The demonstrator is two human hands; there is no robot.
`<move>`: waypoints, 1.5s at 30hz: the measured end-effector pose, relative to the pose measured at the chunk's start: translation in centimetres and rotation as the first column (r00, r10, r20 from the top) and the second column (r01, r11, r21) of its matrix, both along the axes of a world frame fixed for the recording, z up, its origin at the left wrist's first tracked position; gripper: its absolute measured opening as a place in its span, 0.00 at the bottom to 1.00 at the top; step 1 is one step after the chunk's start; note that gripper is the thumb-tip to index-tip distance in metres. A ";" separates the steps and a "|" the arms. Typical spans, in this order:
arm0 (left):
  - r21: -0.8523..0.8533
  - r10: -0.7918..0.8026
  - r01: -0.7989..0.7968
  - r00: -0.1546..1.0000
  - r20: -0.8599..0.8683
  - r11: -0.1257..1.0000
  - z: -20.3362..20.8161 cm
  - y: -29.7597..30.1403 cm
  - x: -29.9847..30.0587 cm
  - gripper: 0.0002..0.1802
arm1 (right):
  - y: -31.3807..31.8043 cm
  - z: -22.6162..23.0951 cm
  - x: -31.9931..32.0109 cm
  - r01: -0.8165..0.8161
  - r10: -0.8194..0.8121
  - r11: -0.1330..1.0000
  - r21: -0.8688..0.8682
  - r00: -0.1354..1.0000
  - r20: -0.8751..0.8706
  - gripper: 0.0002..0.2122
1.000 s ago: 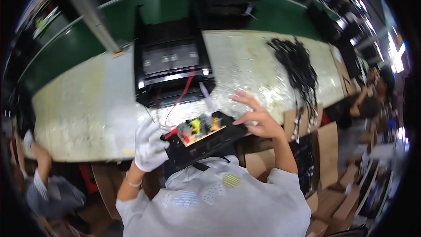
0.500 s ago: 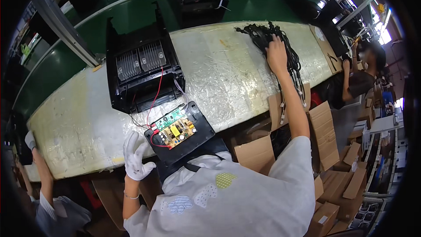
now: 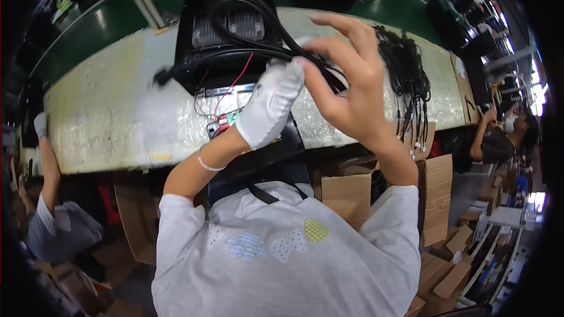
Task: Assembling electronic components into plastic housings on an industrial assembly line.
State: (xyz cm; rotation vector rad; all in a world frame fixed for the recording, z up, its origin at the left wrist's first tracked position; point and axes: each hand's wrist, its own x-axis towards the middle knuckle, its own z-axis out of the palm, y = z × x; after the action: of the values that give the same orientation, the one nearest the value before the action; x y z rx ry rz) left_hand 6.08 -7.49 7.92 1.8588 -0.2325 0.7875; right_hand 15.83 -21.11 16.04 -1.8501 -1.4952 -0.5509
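Note:
A looped black power cord (image 3: 238, 49) is gripped in my left hand (image 3: 273, 103), which wears a white glove. The cord's blurred end (image 3: 164, 76) sticks out to the left. Beside it my bare right hand (image 3: 355, 82) is open with fingers spread, its thumb tip against the glove and the cord. Behind the cord stands a black housing (image 3: 188, 61) with finned metal heat sinks (image 3: 235, 30). Below my left hand lies a green circuit board (image 3: 230, 118) with red and black wires, mostly hidden by the glove and forearm.
A bundle of black cords (image 3: 405, 70) with white connectors lies at the right of the plastic-covered bench (image 3: 111, 105). Open cardboard boxes (image 3: 346, 196) stand below its near edge. Co-workers are at the far left and right, one with a gloved hand (image 3: 40, 124) on the bench.
My right hand has come back from the cord bundle to the middle. My left hand has risen from beside the circuit board and now grips a black cord. The view has shifted.

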 end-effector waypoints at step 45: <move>0.620 0.638 -0.745 0.605 0.475 0.246 5.6 8.2 0.8 0.20 | 1.4 -16.3 -0.5 -0.234 0.025 0.947 -0.221 0.739 -0.673 0.05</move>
State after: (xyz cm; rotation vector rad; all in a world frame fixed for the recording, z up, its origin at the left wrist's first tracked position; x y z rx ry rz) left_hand 6.84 0.71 13.55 2.8283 0.3004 1.6370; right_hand 15.34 -19.71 -0.24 -1.8475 -1.2210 0.4137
